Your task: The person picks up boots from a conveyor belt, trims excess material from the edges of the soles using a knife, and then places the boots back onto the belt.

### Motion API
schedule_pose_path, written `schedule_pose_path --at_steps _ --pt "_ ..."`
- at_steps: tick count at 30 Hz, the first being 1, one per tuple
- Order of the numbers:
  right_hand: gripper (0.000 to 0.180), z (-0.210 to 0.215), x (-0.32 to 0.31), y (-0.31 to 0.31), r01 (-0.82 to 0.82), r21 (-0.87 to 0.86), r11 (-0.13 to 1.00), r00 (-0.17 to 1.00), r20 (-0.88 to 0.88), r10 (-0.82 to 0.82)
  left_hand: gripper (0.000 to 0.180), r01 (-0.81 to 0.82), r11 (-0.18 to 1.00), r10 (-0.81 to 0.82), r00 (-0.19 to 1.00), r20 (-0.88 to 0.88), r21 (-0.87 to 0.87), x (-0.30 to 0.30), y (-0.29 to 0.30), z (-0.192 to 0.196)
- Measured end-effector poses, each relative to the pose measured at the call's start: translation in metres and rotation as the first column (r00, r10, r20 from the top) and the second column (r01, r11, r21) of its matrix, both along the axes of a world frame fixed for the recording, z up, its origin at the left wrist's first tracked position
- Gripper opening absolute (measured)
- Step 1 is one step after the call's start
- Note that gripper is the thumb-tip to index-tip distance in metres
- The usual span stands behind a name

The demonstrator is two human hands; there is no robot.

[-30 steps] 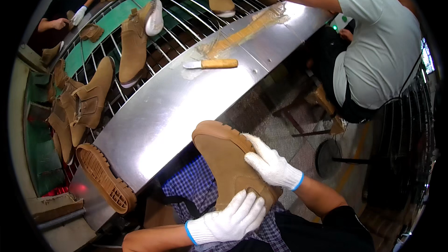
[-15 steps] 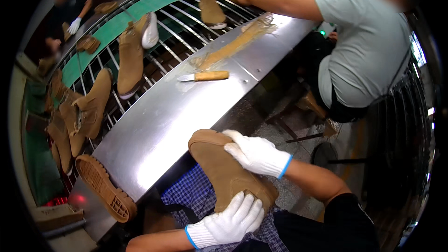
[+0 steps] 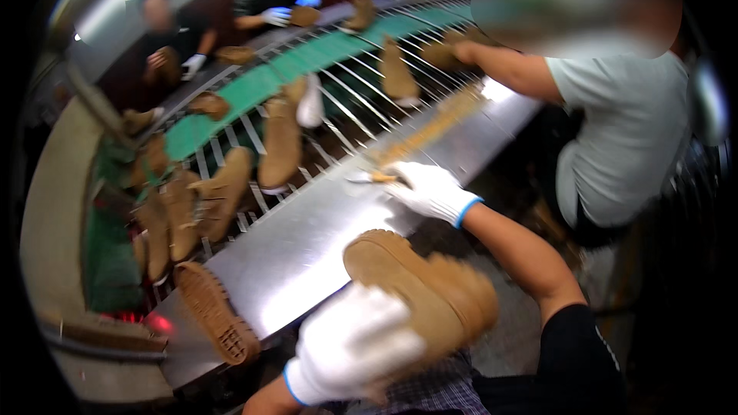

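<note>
My left hand [image 3: 350,346], in a white knitted glove and smeared by motion, holds a tan suede boot [image 3: 411,280] above my lap. The boot lies tilted, its chunky sole edge toward the right. Over the metal table [image 3: 300,257], my gloved right hand [image 3: 430,190] is closed round the wooden handle of a small brush [image 3: 375,177]. The brush's pale tip points left; part of its handle is hidden by my fingers. A loose brown rubber sole [image 3: 215,311] rests at the table's left end, tread upward.
Behind the table runs a curved rack of metal bars [image 3: 338,81] holding several tan boots [image 3: 280,146] and a green strip [image 3: 254,84]. A dried yellowish glue streak [image 3: 430,127] marks the table. One co-worker [image 3: 626,131] sits at the right; two others work across the rack.
My right hand has left the boot and taken hold of the brush on the table. My left hand still holds the boot, now turned. The view has shifted, showing more of the far side.
</note>
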State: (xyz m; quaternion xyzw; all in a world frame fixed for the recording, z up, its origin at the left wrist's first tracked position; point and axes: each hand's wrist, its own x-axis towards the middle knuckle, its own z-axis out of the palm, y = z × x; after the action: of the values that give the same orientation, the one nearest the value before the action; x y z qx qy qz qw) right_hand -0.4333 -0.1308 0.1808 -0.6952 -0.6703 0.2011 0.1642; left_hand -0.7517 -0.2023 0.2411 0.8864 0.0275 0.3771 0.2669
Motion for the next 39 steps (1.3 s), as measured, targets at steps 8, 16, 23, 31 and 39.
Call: schedule_pose_path --at_steps 8,16,23,31,39 --pt "0.037 -0.051 0.029 0.018 0.019 0.106 0.994 0.82 0.567 -0.076 0.047 -0.414 0.233 0.814 0.578 -0.057 -0.88 -0.092 0.064 -0.109" --pt "0.029 -0.005 -0.01 0.001 0.096 0.23 0.969 0.965 -0.262 -0.033 0.058 -0.938 0.319 0.767 0.339 -0.544 -0.135 -0.089 -0.025 -0.134" --pt "0.04 0.039 -0.134 -0.072 -0.374 0.003 0.927 0.889 0.286 0.357 0.125 -0.899 0.437 0.882 0.428 -0.197 0.005 -0.096 0.015 -0.129" --pt "0.039 -0.006 -0.188 -0.039 -0.27 -0.238 0.933 0.951 -0.22 0.219 0.13 -0.84 0.51 0.722 0.535 -0.439 -0.185 -0.095 0.06 -0.126" --pt "0.053 -0.02 -0.158 -0.053 -0.234 -0.358 0.904 0.848 -0.53 0.01 0.104 -0.786 0.61 0.739 0.609 -0.288 -0.097 -0.097 0.052 -0.136"
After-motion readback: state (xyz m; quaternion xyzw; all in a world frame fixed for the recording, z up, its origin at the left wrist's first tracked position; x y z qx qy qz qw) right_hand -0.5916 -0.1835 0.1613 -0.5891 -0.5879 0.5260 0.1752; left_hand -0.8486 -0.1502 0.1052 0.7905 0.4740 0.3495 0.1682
